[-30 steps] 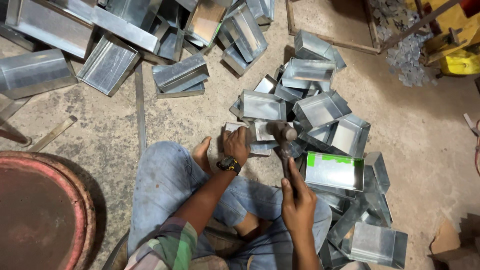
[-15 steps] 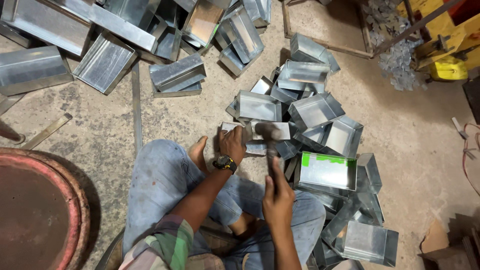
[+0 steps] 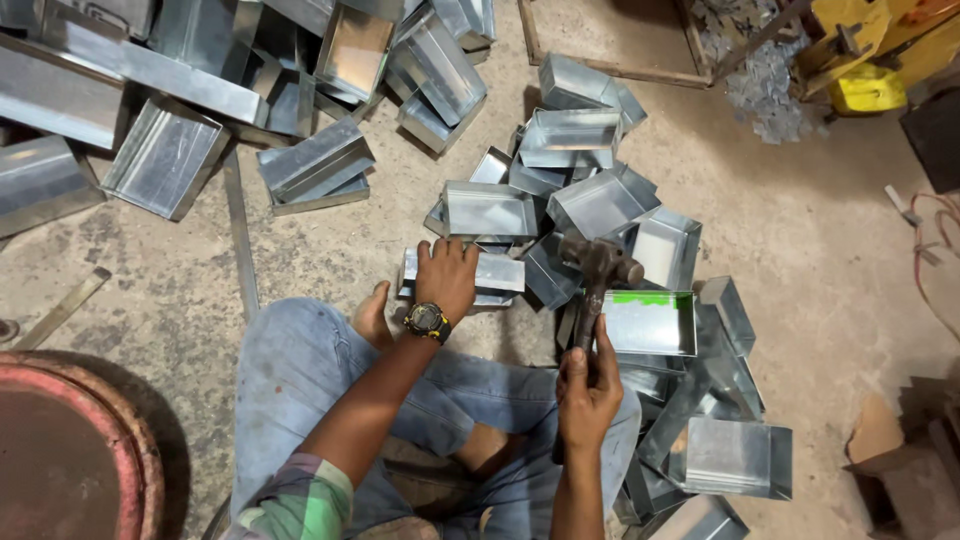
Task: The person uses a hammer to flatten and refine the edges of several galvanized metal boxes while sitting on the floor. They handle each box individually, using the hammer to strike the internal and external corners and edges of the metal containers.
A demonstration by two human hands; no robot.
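Observation:
I sit on a concrete floor. My left hand (image 3: 447, 277), with a black wristwatch, presses flat on a folded sheet-metal tray (image 3: 495, 272) lying just beyond my bare foot (image 3: 372, 317). My right hand (image 3: 588, 385) grips the wooden handle of a hammer (image 3: 598, 268), whose dark metal head is raised just right of that tray. Beside the hammer lies an open metal tray with a green edge (image 3: 650, 322).
A heap of several shiny metal trays (image 3: 600, 200) spreads ahead and to my right. Larger metal trays (image 3: 160, 160) lie at the upper left. A red round drum rim (image 3: 60, 450) sits at lower left. A yellow object (image 3: 868, 90) and a wooden frame (image 3: 620, 70) are at the top right.
The hammer head has swung up and to the right of the tray under my left hand. My left hand stays pressed on the tray.

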